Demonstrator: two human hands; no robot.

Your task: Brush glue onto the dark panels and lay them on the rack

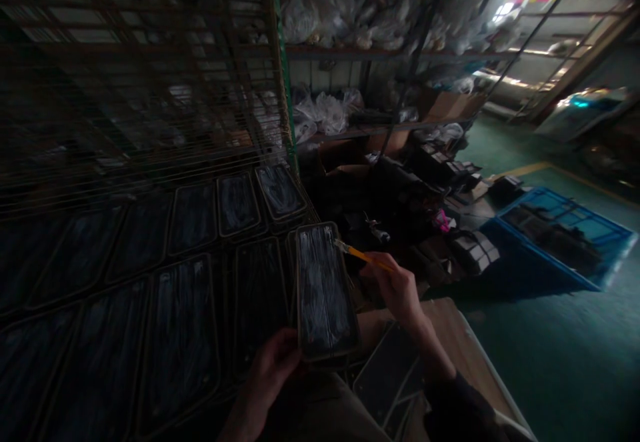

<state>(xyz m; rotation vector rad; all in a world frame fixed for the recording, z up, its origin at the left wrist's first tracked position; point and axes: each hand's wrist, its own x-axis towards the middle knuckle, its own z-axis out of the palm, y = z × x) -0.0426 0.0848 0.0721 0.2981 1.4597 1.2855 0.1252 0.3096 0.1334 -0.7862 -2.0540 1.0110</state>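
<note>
My left hand [273, 365] grips the near end of a dark rectangular panel [324, 292] streaked with pale paint and holds it up, tilted toward me. My right hand [397, 289] is closed around a small yellow-handled brush [361, 254]. The brush tip rests at the panel's upper right edge. To the left, several similar dark panels [183, 335] lie side by side on a wire rack shelf [150, 162].
A wooden board [450, 342] with more dark panels sits under my right forearm. A blue plastic crate [555, 242] stands on the green floor to the right. Shelves with plastic bags [325, 112] and cardboard boxes [450, 105] fill the back.
</note>
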